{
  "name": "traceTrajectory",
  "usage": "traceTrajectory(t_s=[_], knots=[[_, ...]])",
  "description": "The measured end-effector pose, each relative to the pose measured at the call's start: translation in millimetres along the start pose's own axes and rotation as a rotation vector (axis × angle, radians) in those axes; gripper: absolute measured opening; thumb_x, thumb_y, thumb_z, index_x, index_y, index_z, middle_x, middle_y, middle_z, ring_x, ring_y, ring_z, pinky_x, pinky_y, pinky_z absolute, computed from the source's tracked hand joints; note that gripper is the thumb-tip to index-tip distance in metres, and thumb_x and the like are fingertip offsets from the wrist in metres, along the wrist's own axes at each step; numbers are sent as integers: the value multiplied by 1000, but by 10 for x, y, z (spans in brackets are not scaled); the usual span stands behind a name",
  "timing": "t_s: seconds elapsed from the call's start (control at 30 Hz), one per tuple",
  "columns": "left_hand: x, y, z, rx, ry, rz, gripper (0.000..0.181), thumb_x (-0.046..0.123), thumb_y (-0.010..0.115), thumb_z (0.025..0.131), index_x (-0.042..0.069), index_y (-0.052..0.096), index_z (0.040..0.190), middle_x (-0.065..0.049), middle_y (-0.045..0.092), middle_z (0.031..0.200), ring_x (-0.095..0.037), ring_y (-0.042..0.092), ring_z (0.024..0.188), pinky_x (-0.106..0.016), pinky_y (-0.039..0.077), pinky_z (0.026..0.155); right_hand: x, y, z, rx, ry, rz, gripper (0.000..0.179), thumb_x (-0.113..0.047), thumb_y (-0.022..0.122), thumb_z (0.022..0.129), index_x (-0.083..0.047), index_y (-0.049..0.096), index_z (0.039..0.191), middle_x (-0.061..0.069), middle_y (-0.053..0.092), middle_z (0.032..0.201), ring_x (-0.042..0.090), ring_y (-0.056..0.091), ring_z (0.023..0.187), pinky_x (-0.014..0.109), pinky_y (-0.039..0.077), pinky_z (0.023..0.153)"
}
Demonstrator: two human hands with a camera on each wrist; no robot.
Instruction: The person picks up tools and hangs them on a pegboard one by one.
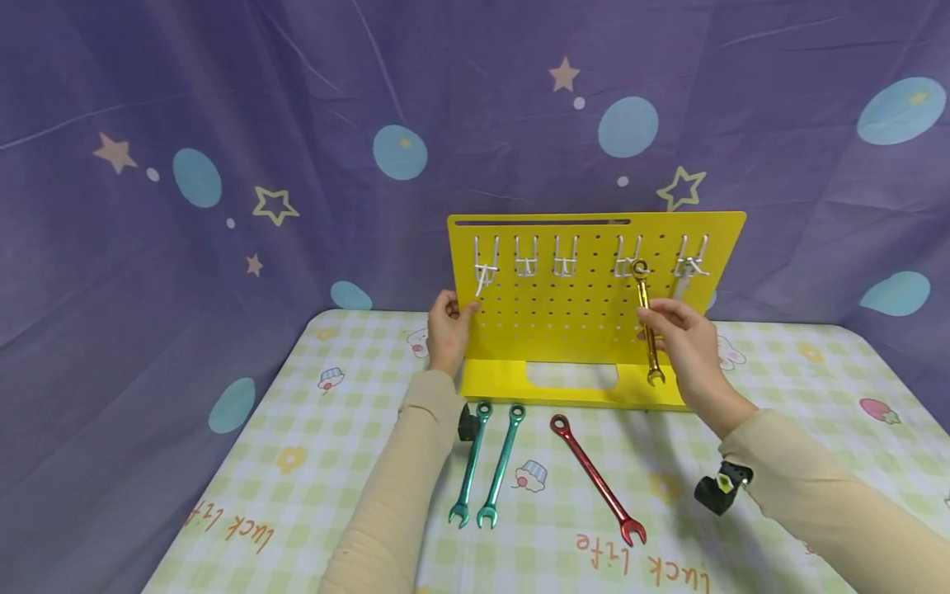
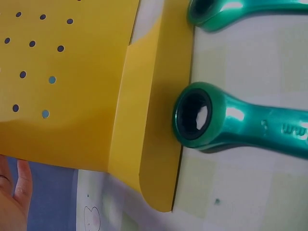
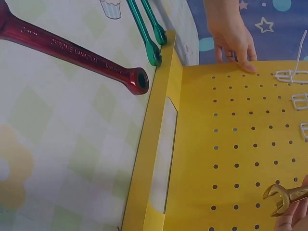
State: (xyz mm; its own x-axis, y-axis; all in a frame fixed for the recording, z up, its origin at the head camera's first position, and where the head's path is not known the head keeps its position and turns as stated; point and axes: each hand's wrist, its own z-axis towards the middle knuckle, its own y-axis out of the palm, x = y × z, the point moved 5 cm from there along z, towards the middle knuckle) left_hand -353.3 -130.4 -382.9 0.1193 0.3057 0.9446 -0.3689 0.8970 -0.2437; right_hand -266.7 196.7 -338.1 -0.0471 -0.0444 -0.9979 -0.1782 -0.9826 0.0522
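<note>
A yellow pegboard [image 1: 542, 330] stands upright on its base, with white wire hooks [image 1: 527, 266] in a row. At its left edge my left hand [image 1: 449, 334] grips the board, thumb on the front; the left wrist view shows some fingertips [image 2: 23, 185] past the edge. My right hand [image 1: 690, 342] pinches a gold combination wrench [image 1: 647, 318] by its shaft, ring end up. That ring overlaps the second hook from the right in the head view. In the right wrist view, the wrench's open jaw end points down the board, and most of the right hand is out of frame.
Two green wrenches [image 1: 471, 470] [image 1: 505, 462] lie side by side in front of the base, left of a slanted red wrench [image 1: 594, 474]. A silver tool [image 1: 684, 279] hangs from the rightmost hook. Checked cloth [image 1: 356, 445] covers the table; a purple curtain [image 1: 475, 99] hangs behind.
</note>
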Motion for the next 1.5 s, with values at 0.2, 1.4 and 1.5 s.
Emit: traceTrajectory(t_s=[0.2, 1.4, 1.5], knots=[[-6, -2, -1, 3, 1, -4, 22, 25, 71, 92, 8, 58, 98, -5, 60, 86, -17, 52, 78, -28, 40, 70, 15, 33, 31, 3, -1, 21, 20, -22, 69, 95, -11, 61, 110, -8, 65, 90, 10, 66, 75, 22, 52, 69], [-19, 18, -2, 1, -2, -10, 23, 27, 71, 93, 8, 58, 98, -4, 58, 84, -17, 51, 78, -29, 39, 70, 171, 74, 272, -148, 132, -117, 47, -40, 63, 97, -2, 55, 125, -9, 64, 99, 7, 63, 91, 22, 47, 84], [-22, 13, -2, 4, -6, -19, 23, 27, 71, 93, 8, 59, 99, -5, 59, 85, -17, 51, 78, -29, 39, 71, 187, 68, 274, -175, 134, -130, 52, -40, 61, 98, 0, 52, 131, -10, 64, 101, 7, 60, 95, 22, 48, 86]])
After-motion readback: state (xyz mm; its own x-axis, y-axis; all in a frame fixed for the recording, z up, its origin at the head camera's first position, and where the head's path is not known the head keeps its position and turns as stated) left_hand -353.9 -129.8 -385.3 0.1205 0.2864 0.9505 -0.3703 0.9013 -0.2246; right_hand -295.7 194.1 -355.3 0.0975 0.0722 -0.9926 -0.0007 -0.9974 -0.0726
